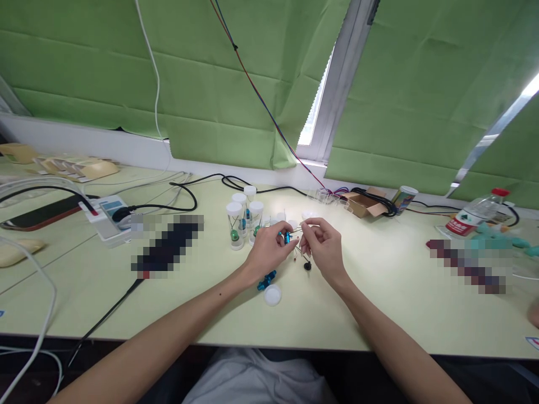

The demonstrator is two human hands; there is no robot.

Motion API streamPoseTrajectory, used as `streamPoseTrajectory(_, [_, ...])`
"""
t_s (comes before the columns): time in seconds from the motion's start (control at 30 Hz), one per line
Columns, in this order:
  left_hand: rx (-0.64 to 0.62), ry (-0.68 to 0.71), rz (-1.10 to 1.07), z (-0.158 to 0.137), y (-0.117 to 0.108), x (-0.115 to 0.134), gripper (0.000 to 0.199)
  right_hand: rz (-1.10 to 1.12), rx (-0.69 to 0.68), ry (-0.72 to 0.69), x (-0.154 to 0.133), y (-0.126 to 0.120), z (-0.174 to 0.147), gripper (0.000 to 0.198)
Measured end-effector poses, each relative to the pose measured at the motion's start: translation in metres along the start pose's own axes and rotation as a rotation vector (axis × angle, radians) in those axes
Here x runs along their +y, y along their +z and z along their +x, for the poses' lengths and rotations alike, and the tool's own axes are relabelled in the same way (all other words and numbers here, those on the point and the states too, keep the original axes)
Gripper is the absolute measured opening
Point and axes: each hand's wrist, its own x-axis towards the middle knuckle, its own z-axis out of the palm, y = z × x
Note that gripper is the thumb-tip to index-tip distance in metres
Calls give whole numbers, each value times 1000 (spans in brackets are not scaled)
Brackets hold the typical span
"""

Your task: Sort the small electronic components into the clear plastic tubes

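My left hand (267, 247) is closed on a small shiny blue part (287, 238), pinched between thumb and fingers. Close beside it, my right hand (326, 249) has its fingertips pressed together around a thin wire-like piece, too small to name. Below the hands, a small black round piece (307, 266) with a thin stem lies on the table. Another blue metallic part (266, 280) rests under my left wrist, beside a round white lid (273, 295). Behind my left hand stand several clear capped tubes (234, 227) holding green or blue pieces.
A power strip (109, 219) with plugs and cables stands left on the table (379, 303). An open cardboard box (365, 203), a printed can (404, 199) and a red-capped bottle (471, 216) are at the back right. Blurred dark objects lie on both sides.
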Motion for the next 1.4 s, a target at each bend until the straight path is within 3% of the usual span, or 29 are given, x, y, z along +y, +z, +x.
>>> streamPoseTrajectory(0.3, [-17,20,28,-1,1,4,7,384,-144,208,1,-1,8,27])
streamPoseTrajectory(0.57, [-15,61,11,-2,1,2,11,630,-281,374,2,-5,10,21])
streamPoseTrajectory(0.83, [-2,76,22,-2,1,3,6,576,-297,354,0,-3,9,24])
streamPoseTrajectory(1.17, [13,93,74,-2,2,0,6,335,-155,229,2,1,7,31])
streamPoseTrajectory(1.4, [-16,108,87,-3,4,-1,8,259,-122,239,1,1,5,41])
